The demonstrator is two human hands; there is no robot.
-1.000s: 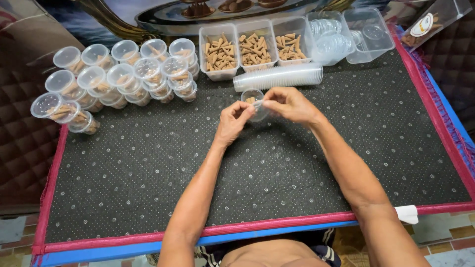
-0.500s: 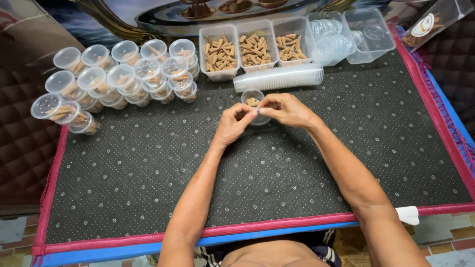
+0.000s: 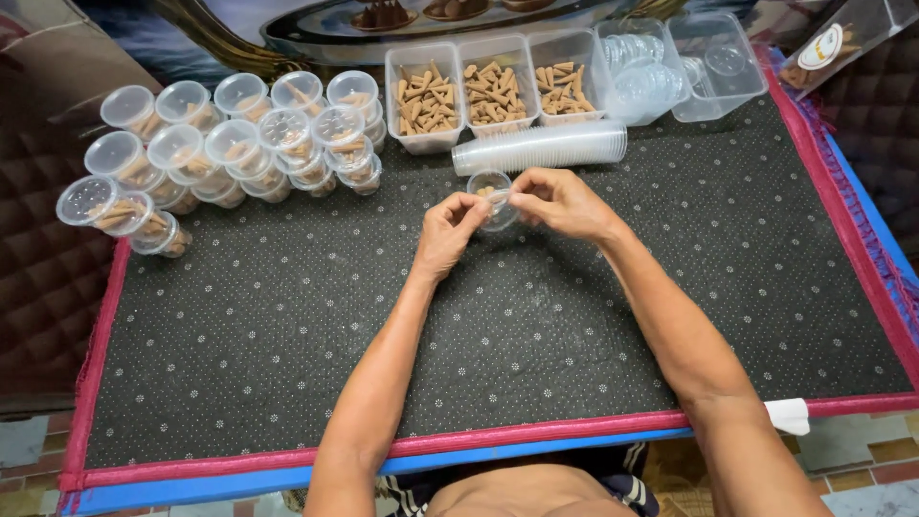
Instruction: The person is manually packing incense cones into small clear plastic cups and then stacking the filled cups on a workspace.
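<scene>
Head view: left hand (image 3: pixel 450 233) and right hand (image 3: pixel 560 201) meet mid-mat, fingers of both pinched on small clear plastic cup (image 3: pixel 491 194) holding brown cones, just below lying sleeve of nested cups (image 3: pixel 541 147). Dark dotted mat (image 3: pixel 287 316), pink edged, on blue-rimmed table. Three tubs of cones (image 3: pixel 493 86) at far edge; two clear tubs (image 3: pixel 713 62) beside them hold lids. Lidded filled cups (image 3: pixel 230 144) cluster far left, exact count unclear.

Both hands meet over the middle of the dark dotted surface (image 3: pixel 287 325), left hand (image 3: pixel 448 233) and right hand (image 3: pixel 560 201) pinching a small clear cup (image 3: pixel 492 194) with brown cones inside. Lidded cups (image 3: pixel 230 144) cluster far left; three cone tubs (image 3: pixel 493 81) and a lying cup stack (image 3: pixel 541 148) sit just beyond.
</scene>
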